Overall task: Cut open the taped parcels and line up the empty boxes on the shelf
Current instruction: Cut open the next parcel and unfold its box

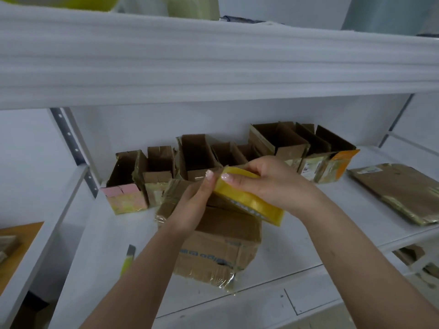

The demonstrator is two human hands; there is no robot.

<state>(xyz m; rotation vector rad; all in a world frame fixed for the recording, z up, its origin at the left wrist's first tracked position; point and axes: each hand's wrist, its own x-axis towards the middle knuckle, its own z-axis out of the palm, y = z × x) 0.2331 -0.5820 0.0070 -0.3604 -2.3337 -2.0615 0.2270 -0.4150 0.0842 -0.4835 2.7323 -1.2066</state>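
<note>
Opened boxes (197,157), hollow, on shelf (308,238)

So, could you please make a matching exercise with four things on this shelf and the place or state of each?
Things:
1. yellow tape strip
2. box cutter
3. flat taped parcel
4. row of opened boxes

Places or states:
A. lies alone at the right end of the shelf
B. stands along the back, tops open
C. held in both hands
D. lies on the shelf left of the left forearm

Pairs: 1-C, 2-D, 3-A, 4-B
</note>
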